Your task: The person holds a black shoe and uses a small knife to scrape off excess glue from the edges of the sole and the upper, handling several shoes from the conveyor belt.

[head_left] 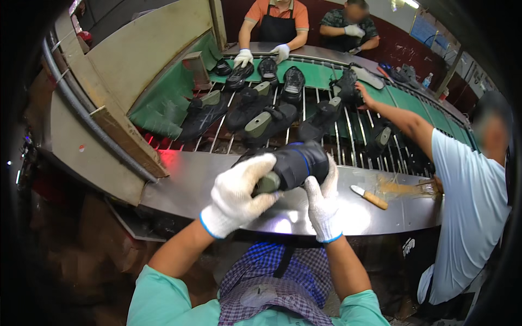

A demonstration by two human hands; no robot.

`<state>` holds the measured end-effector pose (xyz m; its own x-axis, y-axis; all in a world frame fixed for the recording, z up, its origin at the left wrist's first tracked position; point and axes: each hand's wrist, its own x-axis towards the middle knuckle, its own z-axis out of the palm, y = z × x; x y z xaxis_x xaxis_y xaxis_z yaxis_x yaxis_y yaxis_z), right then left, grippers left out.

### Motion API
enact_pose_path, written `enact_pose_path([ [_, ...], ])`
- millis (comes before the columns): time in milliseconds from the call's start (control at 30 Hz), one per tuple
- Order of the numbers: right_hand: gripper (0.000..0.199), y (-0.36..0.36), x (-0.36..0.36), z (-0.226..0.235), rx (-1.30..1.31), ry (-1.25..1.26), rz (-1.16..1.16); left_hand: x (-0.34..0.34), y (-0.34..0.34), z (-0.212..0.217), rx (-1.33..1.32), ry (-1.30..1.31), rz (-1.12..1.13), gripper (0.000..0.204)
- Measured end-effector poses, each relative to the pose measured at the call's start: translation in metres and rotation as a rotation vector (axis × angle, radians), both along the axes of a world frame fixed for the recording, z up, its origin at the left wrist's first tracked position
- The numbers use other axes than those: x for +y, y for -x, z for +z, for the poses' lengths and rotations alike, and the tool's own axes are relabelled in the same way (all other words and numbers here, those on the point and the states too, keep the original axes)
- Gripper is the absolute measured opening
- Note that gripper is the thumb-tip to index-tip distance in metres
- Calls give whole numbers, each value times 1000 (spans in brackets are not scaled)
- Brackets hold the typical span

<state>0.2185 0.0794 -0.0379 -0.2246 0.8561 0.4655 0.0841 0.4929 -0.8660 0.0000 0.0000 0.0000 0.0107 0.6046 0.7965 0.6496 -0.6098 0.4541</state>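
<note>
In front of my body I hold a black shoe with a thin blue line, fitted on a greenish-grey shoe last. My left hand, in a white knit glove, is closed around the end where the last shows. At the other end my gloved right hand grips the shoe, thumb toward me and fingers on its far side. The shoe is over the metal ledge. Just beyond it, several black shoes on lasts lie on metal rods.
A knife with a wooden handle lies on the ledge at right. A green conveyor belt runs behind the rods, beside a cream machine panel. At right a co-worker's arm reaches over to a shoe. Two more people stand across the line.
</note>
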Motion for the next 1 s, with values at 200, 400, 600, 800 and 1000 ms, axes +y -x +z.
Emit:
enact_pose_path([
  [200,73,-3,-75,-42,344,598,173,-57,4,7,216,124,-97,64],
  [400,74,-43,-96,-15,4,939,319,-93,-3,-14,516,75,-329,44],
  [600,70,-45,-99,-62,307,1270,680,-92,15,-14,654,-29,-495,36],
  [800,62,-31,-108,-52,917,1371,679,-58,46,9,654,-17,-159,57],
  [1000,65,-111,-49,-20,883,884,342,8,139,4,704,-39,290,84],
])
